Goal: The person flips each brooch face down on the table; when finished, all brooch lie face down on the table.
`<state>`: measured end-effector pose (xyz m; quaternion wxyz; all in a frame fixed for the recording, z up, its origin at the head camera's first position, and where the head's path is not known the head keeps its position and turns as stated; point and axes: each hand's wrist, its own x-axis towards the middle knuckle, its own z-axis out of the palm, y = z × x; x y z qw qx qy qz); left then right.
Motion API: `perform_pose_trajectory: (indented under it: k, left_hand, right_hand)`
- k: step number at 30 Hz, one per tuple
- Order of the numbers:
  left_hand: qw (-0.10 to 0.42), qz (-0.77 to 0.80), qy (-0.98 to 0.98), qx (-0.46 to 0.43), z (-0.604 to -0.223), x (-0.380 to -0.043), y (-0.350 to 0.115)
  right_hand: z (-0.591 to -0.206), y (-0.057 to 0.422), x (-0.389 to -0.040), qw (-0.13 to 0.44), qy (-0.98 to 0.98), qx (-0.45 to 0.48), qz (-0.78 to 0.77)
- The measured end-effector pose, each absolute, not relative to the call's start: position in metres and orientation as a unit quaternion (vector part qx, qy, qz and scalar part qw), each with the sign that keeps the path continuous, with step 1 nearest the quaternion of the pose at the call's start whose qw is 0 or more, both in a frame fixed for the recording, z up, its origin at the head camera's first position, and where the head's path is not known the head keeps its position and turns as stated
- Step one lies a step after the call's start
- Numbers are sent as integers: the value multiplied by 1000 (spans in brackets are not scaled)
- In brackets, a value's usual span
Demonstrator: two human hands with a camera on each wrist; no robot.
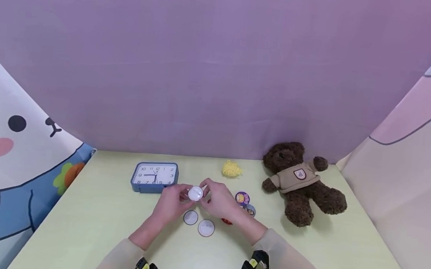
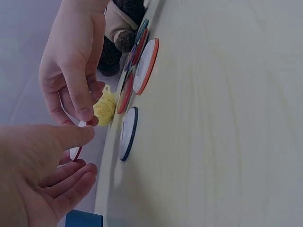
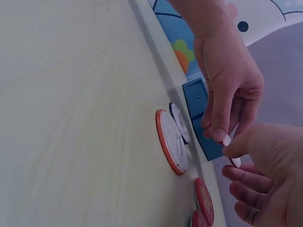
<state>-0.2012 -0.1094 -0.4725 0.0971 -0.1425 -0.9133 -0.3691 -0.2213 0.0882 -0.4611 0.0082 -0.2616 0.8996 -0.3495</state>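
In the head view, a small round button badge [image 1: 195, 193] is held up over the table, its white back facing the camera. My left hand [image 1: 170, 203] pinches its left edge, and my right hand [image 1: 219, 200] grips the opposite edge between thumb and fingers. The left wrist view shows its thin red rim. Below the hands, two badges lie white side up: a dark-rimmed badge [image 1: 191, 217] and an orange-rimmed badge [image 3: 171, 142]. Near the right wrist are a purple badge [image 1: 242, 198], a grey-blue badge [image 1: 250, 210] and a red badge [image 1: 227, 221], partly covered by the forearm.
A blue clock [image 1: 155, 177] stands just behind my left hand. Yellow yarn [image 1: 231, 169] lies toward the back edge of the pale table [image 1: 94, 209]. On the right lies a brown teddy bear [image 1: 298, 178] in a tan top. A purple backdrop [image 1: 218, 89] rises behind.
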Motion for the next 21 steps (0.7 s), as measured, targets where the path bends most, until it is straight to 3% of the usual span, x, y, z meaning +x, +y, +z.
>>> perform_pose_trajectory:
  k: [10,21]
  left_hand:
    - [90,-347,-923,-139,-482,-206,-111]
    - [85,-331,-928,-149,-489,-208,-115]
  right_hand:
    - [-466,77,-223,-41,934,-240,-261]
    - [-464,65,-223,-11,951,-212,-223]
